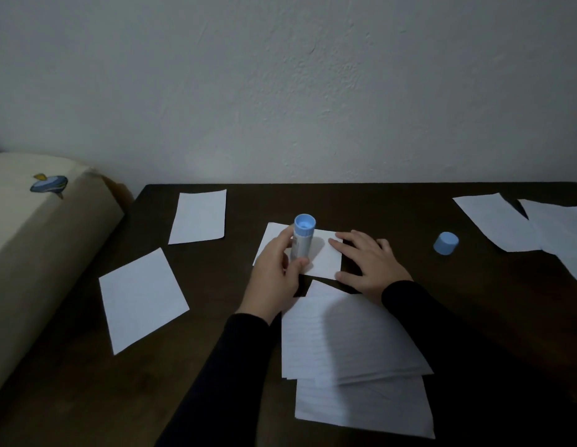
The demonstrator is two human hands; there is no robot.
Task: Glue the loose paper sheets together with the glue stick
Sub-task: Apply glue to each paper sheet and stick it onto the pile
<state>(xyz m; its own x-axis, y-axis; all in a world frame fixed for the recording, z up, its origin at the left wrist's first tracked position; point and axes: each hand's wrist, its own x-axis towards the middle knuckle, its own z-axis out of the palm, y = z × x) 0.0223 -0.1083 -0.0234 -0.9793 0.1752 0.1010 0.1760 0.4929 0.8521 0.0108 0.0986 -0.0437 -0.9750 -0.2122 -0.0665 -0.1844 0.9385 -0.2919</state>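
Note:
My left hand (pixel 274 272) grips a blue and white glue stick (pixel 301 240), held upright with its lower end on a small white paper sheet (pixel 322 256) in the middle of the dark table. My right hand (pixel 369 264) lies flat with spread fingers on the right edge of that sheet. The stick's blue cap (pixel 445 242) lies by itself to the right. A stack of lined sheets (pixel 351 350) sits just in front of my hands.
Two loose sheets lie at the left, one near (pixel 142 298) and one farther back (pixel 198 216). More sheets (pixel 519 221) overlap at the right edge of the dark wooden table (pixel 393 204). A beige cushion (pixel 38 253) borders the left side. A white wall stands behind.

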